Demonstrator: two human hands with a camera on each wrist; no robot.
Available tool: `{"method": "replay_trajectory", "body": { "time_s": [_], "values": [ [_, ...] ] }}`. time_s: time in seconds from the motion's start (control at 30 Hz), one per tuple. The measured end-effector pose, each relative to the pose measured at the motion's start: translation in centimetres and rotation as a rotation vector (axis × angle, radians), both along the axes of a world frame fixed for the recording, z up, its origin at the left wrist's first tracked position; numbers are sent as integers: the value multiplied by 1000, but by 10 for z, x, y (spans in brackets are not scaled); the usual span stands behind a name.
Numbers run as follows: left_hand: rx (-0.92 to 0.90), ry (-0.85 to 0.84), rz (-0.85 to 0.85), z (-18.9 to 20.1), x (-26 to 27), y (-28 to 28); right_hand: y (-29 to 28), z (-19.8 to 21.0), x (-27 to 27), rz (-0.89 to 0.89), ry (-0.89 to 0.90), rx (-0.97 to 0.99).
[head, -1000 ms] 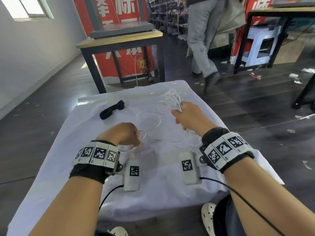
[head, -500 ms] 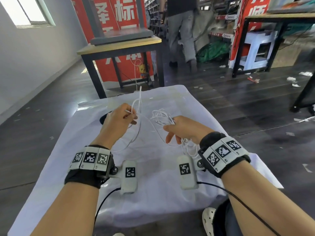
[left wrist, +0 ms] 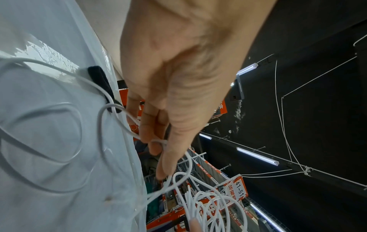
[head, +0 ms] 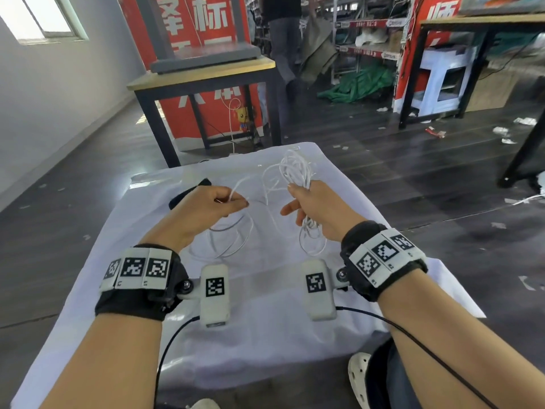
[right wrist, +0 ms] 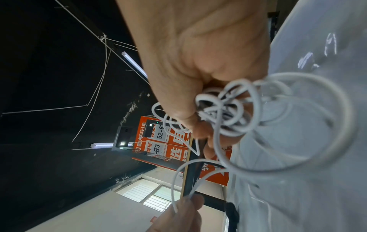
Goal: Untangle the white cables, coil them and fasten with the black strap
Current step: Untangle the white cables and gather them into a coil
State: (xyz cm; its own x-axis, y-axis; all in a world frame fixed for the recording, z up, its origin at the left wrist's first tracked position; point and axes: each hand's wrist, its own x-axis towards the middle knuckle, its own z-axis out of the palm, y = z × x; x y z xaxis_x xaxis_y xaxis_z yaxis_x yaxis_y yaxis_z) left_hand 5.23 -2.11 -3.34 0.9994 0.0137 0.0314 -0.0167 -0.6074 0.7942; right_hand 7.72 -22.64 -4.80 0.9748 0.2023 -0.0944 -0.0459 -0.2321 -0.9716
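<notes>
A bundle of thin white cables (head: pixel 296 169) sticks up out of my right hand (head: pixel 306 202), which grips it in a fist above the white-covered table (head: pixel 265 290); more loops (head: pixel 312 240) hang below the fist. In the right wrist view the tangle (right wrist: pixel 228 109) bunches at my curled fingers. My left hand (head: pixel 233 200) pinches a single strand (left wrist: pixel 158 141) between thumb and fingertips, and slack loops (head: pixel 233 234) trail from it onto the cloth. The black strap (head: pixel 180 197) lies on the cloth just behind my left hand, also seen in the left wrist view as a dark strip (left wrist: pixel 101 83).
A wooden table with black legs (head: pixel 206 72) stands beyond the far edge of the cloth. A person (head: pixel 283 33) walks away in the aisle behind it. Shelving and a white stool (head: pixel 442 81) stand at the back right. Paper scraps litter the dark floor (head: pixel 442 178).
My left hand has come down and to the right, pulling its strand lower. My right hand has lifted the bundle up and away from me. The person in the background has walked farther off.
</notes>
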Motion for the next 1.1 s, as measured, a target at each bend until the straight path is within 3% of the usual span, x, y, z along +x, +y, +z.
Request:
{"method": "replay_trajectory", "body": {
  "time_s": [0.17,0.33,0.6,0.7,0.8,0.97,1.07,1.1],
  "values": [
    [39,129,-124,7,-7,-7,6,1,-2,41,68,281],
    [-12,222,-230,12,-11,-11,10,1,-3,53,-79,198],
    [-183,171,-175,7,-7,-13,12,-1,-6,190,-107,63],
    [-328,153,-40,6,-2,-12,13,0,-9,252,-71,96],
    [-640,113,232,5,2,0,10,5,-10,279,-126,68],
    [-1113,-97,485,3,4,32,4,-1,3,-64,-66,187],
    [-1245,-76,726,2,10,45,-3,-1,10,-300,-19,305],
    [-955,-45,828,0,3,42,-7,0,12,-367,-27,329]
  ]
}}
